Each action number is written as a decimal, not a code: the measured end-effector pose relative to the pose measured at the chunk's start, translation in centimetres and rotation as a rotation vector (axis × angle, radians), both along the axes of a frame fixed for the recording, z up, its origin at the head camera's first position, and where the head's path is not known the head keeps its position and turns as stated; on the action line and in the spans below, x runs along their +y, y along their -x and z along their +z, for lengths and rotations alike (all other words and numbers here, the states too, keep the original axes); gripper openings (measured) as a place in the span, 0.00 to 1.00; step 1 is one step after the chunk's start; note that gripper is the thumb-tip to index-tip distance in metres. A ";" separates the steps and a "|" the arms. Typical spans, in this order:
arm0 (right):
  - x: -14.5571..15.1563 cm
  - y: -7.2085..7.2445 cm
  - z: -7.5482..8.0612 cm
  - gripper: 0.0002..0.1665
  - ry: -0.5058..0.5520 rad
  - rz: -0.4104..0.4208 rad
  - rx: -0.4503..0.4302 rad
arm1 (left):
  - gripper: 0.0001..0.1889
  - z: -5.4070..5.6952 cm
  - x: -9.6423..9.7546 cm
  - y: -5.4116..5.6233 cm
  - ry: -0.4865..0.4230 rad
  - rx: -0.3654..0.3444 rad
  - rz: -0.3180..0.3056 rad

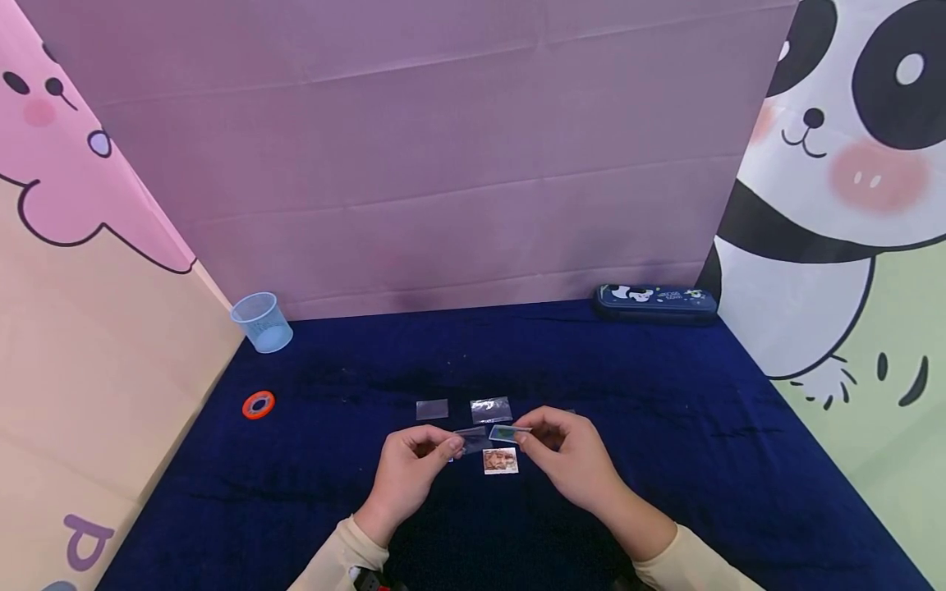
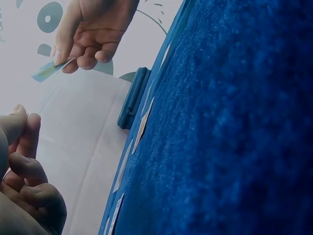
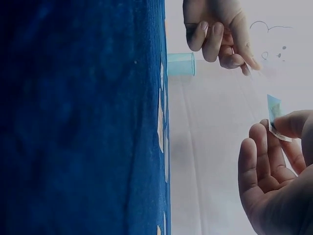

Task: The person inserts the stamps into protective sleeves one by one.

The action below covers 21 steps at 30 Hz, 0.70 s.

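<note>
Deep-blue table [image 1: 702, 435], blue-green card [image 1: 507, 433], transparent sleeve [image 1: 475, 442], brown-and-white card [image 1: 500, 461], orange ring [image 1: 248, 407], pale-blue cup [image 1: 268, 330], navy case [image 1: 656, 304] with black-and-white panda print, mauve backdrop [image 1: 458, 164]

Blue cup [image 1: 264, 327]; panda-printed case [image 1: 655, 305]

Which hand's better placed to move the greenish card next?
Probably the right hand: it pinches the greenish card by one end, while the left hand pinches the clear plastic.
</note>
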State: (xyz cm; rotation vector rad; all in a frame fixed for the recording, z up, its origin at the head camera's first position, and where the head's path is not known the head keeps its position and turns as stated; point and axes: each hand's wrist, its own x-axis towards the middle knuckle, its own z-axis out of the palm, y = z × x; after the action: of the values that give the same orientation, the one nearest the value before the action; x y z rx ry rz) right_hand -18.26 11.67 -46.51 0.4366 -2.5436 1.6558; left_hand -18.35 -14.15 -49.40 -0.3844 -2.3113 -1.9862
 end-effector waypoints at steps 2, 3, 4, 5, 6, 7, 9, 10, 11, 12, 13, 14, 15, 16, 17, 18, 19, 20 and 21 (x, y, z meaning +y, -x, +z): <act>0.0 0.0 -0.1 0.05 -0.003 0.006 -0.004 | 0.06 0.0 0.0 -0.1 0.004 -0.002 0.002; 0.0 0.0 -0.1 0.05 -0.007 0.008 -0.005 | 0.06 0.0 0.1 -0.1 0.004 -0.003 0.003; 0.0 0.0 -0.1 0.05 -0.011 0.011 -0.007 | 0.07 0.1 0.1 -0.1 0.004 -0.004 0.003; 0.0 0.0 -0.1 0.05 -0.016 0.013 -0.009 | 0.07 0.1 0.1 -0.2 0.003 -0.005 0.003; 0.0 -0.1 -0.2 0.05 -0.020 0.015 -0.013 | 0.07 0.1 0.0 -0.2 0.004 -0.007 0.001; 0.0 -0.1 -0.2 0.05 -0.024 0.016 -0.015 | 0.07 0.1 0.0 -0.2 0.004 -0.009 -0.001; 0.0 -0.1 -0.2 0.05 -0.032 0.016 -0.025 | 0.07 0.0 0.0 -0.2 0.004 -0.007 -0.007; 0.0 -0.1 -0.2 0.05 -0.035 0.016 -0.030 | 0.07 0.0 0.0 -0.2 0.004 -0.006 -0.011; 0.0 -0.1 -0.1 0.05 -0.039 0.015 -0.035 | 0.07 -0.1 0.0 -0.1 0.005 -0.005 -0.015; 0.0 -0.1 -0.1 0.05 -0.042 0.015 -0.039 | 0.07 -0.1 0.0 -0.1 0.005 -0.001 -0.019; 0.0 -0.1 -0.1 0.05 -0.044 0.015 -0.042 | 0.07 -0.2 0.0 -0.1 0.005 0.002 -0.021; 0.1 -0.1 -0.1 0.06 -0.047 0.015 -0.044 | 0.07 -0.2 0.0 -0.1 0.006 0.007 -0.023; 0.1 -0.1 -0.1 0.06 -0.048 0.017 -0.044 | 0.07 -0.2 0.0 -0.1 0.009 0.009 -0.024; 0.1 -0.1 -0.2 0.06 -0.049 0.019 -0.041 | 0.07 -0.2 0.0 -0.1 0.013 0.011 -0.024; 0.1 -0.1 -0.2 0.06 -0.051 0.022 -0.038 | 0.07 -0.2 0.0 -0.1 0.013 0.015 -0.024; 0.1 -0.1 -0.3 0.06 -0.051 0.025 -0.035 | 0.07 -0.2 0.0 -0.1 0.014 0.019 -0.023; 0.1 0.0 -0.3 0.05 -0.051 0.028 -0.031 | 0.07 -0.2 0.0 -0.1 0.014 0.020 -0.022; 0.1 0.0 -0.3 0.05 -0.052 0.032 -0.027 | 0.06 -0.2 0.0 -0.1 0.013 0.021 -0.021; 0.1 0.0 -0.4 0.05 -0.050 0.036 -0.024 | 0.06 -0.1 0.0 -0.2 0.013 0.018 -0.022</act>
State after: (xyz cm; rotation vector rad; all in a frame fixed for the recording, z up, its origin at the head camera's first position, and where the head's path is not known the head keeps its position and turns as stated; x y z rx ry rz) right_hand -18.22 11.80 -46.89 0.4720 -2.6148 1.6218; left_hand -18.18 -14.14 -49.54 -0.4289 -2.3197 -1.9702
